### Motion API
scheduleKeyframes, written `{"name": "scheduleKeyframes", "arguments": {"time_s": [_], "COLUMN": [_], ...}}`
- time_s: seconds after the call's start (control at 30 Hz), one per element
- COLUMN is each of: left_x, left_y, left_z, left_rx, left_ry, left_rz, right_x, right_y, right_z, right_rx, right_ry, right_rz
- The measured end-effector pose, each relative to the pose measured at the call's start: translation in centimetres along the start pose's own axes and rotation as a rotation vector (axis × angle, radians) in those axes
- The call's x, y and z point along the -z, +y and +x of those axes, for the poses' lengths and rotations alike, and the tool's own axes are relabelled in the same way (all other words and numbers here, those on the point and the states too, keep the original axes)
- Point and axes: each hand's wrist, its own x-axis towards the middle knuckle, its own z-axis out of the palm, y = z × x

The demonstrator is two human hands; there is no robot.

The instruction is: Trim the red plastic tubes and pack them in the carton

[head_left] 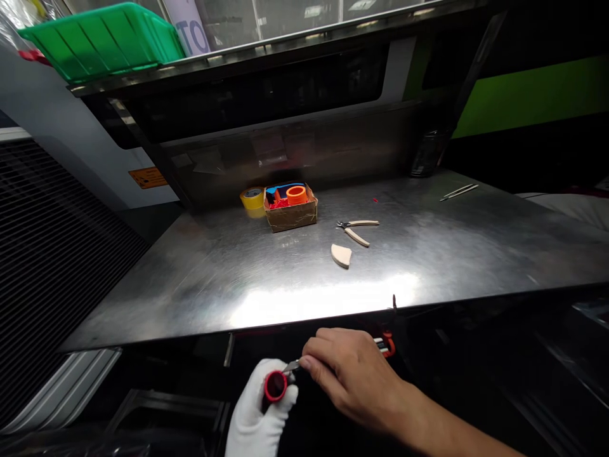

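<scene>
1. Beyond the front edge of the stainless steel table, both hands work close together, held low in the dark space nearer the camera rather than resting on the metal.
2. The left hand, in a white cotton glove, is closed around a short red-rimmed cylinder, with its dark open end facing up and outward. This firm wrap seems meant to keep the piece steady, and the glove may keep it clean.
3. The bare right hand pinches a small metal blade, with its fingers curled and most of the tool hidden. The blade's tip reaches the red-rimmed cylinder, and the short hold looks chosen for close control.
4. Just past the right hand, a small orange-and-white object is partly hidden, and what it is cannot be told.
5. Well beyond the hands, the table carries a roll of yellow tape, a cardboard box holding an orange ring, cream-handled pliers, a cream wedge-shaped piece and slim tweezers. Their spacing probably keeps each one easy to reach.
6. Higher up, a green plastic crate sits on a shelf.
</scene>
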Motion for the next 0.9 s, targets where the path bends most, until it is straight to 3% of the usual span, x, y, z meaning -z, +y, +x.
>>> {"name": "scheduleKeyframes", "arguments": {"time_s": [0.3, 0.53, 0.7, 0.83, 0.9], "left_x": [0.0, -0.5, -0.2, 0.6, 0.6], "left_y": [-2.1, -1.6, -1.5, -2.0, -2.2], "left_z": [0.3, 0.4, 0.9, 1.5, 1.6], "left_rx": [-0.01, -0.037, 0.121, 0.275, 0.384], "left_ry": [0.202, 0.224, 0.12, -0.003, 0.005], "left_rz": [0.007, -0.009, -0.221, -0.677, -0.876], "right_x": [-0.9, -1.8, -1.9, -0.9, -0.8], "right_y": [-1.1, -1.0, -1.5, -1.0, -0.7], "right_z": [-0.9, -0.4, -0.9, -1.0, -0.9], "right_rx": [0.009, -0.063, 0.054, -0.117, -0.173], "right_ry": [-0.031, 0.064, -0.094, -0.028, -0.049], "right_rz": [0.086, 0.089, 0.288, 0.294, 0.278]}}
